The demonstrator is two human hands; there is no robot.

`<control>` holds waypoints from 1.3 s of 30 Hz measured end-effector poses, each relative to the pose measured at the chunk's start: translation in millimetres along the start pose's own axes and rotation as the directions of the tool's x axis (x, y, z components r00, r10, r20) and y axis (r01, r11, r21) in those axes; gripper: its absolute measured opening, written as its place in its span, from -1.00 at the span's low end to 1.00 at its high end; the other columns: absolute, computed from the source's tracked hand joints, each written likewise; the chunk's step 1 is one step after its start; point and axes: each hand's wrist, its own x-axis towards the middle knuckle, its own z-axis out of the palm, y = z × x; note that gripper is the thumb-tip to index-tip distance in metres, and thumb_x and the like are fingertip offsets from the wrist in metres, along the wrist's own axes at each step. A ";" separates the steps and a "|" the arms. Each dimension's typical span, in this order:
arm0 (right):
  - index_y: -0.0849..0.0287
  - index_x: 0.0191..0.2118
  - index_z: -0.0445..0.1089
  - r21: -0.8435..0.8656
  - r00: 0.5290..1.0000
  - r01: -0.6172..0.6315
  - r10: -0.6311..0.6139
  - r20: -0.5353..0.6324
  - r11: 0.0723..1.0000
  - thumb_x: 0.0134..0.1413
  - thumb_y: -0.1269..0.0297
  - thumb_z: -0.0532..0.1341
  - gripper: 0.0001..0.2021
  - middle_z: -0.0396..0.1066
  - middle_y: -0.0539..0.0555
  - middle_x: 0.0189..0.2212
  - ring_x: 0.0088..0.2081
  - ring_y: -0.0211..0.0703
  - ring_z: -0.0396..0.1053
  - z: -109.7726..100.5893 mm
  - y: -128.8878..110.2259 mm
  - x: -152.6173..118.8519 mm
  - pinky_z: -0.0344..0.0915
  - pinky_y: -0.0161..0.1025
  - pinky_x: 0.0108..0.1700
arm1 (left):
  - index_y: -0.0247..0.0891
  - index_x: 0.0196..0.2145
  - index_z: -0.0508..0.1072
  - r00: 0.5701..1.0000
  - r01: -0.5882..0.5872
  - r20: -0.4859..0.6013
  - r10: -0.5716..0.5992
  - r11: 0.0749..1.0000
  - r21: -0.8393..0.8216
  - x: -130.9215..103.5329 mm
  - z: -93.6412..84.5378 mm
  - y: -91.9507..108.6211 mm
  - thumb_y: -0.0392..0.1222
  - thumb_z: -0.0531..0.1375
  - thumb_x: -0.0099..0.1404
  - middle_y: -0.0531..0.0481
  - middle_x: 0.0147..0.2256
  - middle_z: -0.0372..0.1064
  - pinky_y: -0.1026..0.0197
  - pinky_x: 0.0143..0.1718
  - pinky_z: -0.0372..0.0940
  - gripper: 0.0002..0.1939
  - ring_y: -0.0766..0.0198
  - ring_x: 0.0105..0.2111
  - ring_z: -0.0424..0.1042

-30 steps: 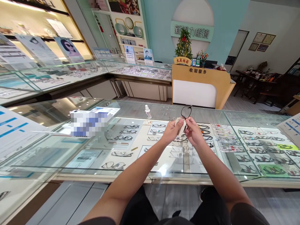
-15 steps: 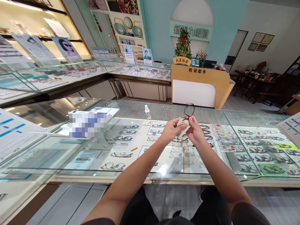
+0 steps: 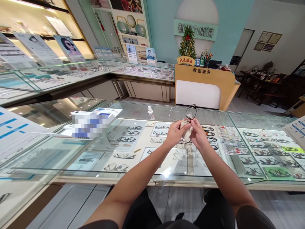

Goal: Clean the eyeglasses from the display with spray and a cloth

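Both my hands are together above the glass counter, working on a pair of dark-rimmed eyeglasses [image 3: 195,112]. One round lens stands up above my fingers; the other side of the frame is hidden in the cloth and hands. My left hand [image 3: 175,132] pinches a pale cleaning cloth [image 3: 186,133] folded over the hidden part. My right hand [image 3: 198,135] is closed on the eyeglasses close to the middle of the frame, its thumb near the cloth. A small white bottle [image 3: 151,113] stands upright on the glass to the left of my hands.
The glass display counter [image 3: 166,171] holds rows of eyeglasses beneath its top. A box and papers [image 3: 108,112] lie on it at left, and a printed card [image 3: 295,130] stands at right. Beyond are a wooden cashier desk [image 3: 205,74] and another showcase [image 3: 143,73].
The eyeglasses have turned slightly in my hands, so the upright lens is tilted differently. My hands stay in nearly the same place, and the view has shifted a little.
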 end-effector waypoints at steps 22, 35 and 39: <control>0.01 -0.31 0.44 -0.153 0.988 0.152 -0.146 0.049 0.976 -0.02 -0.12 0.58 -0.57 0.61 0.02 -0.27 -0.15 -0.18 0.53 -26.2 -31.6 16.4 0.46 -0.22 -0.04 | -0.15 -0.23 0.43 0.921 0.377 -0.361 -0.144 0.554 0.742 41.7 -101.4 -5.6 -0.17 0.41 0.20 -0.20 -0.28 0.56 -0.06 0.00 0.32 -0.75 -0.20 -0.10 0.56; 0.03 -0.31 0.35 -0.397 0.971 0.114 -0.019 0.237 0.911 0.00 -0.23 0.51 -0.51 0.53 -0.01 -0.35 -0.19 -0.13 0.52 -5.6 -79.2 11.9 0.42 -0.14 0.00 | -0.20 0.25 0.37 0.837 -0.459 0.245 0.488 0.384 0.801 40.1 -57.9 55.4 0.16 0.27 0.45 -0.29 0.27 0.43 -0.16 0.37 0.28 -0.43 -0.10 0.30 0.39; 0.05 -0.31 0.37 -0.530 0.935 0.150 0.055 0.351 0.834 0.08 -0.20 0.47 -0.55 0.54 -0.02 -0.35 -0.22 -0.16 0.49 7.8 -117.4 19.4 0.37 -0.19 -0.03 | -0.20 0.38 0.33 0.619 -0.696 0.420 0.664 0.215 0.685 48.6 -37.1 80.8 0.49 0.29 0.32 -0.33 0.31 0.43 -0.21 0.38 0.29 -0.08 -0.15 0.33 0.41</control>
